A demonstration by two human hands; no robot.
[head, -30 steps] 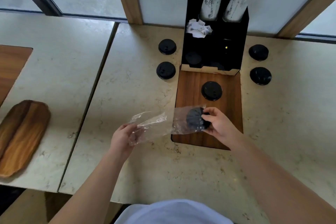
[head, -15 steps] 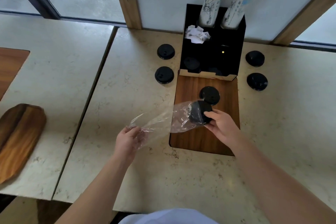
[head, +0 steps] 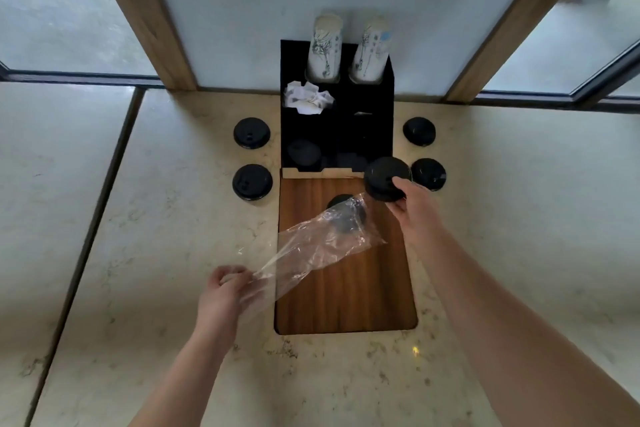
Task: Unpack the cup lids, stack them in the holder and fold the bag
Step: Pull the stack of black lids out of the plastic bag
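Right hand (head: 414, 206) has its grip closed on a black lid (head: 386, 177), thumb on top and fingers under, held above the holder's (head: 337, 128) near right corner. Left hand (head: 225, 291) pinches the near end of the clear bag (head: 311, 246), which slants up and away over the wood board (head: 346, 295).

In the head view, the only one, the unpacking looks close to done. A dark lid (head: 346, 217) shows through the far end of the bag; whether it is inside the bag or lies on the board beneath cannot be told. Four more lids lie loose on the desk (head: 156, 218): two left of the holder (head: 251, 133) (head: 252, 182), two right of it (head: 419, 131) (head: 429, 173). Dim round shapes in the holder's near slots (head: 304, 154) appear to be lids already stacked, though it is too dark to count them. So the held lid, the loose ones and the fold of the bag all seem left to do.

The desk is pale marbled stone with a dark seam at left, and the board sits flush in a cut-out. The holder is black, set against a white wall panel, with two printed paper cups (head: 325, 45) (head: 370, 50) upside down at its far end and crumpled white paper (head: 306, 99) in one slot. Wooden posts frame the panel, with windows either side.
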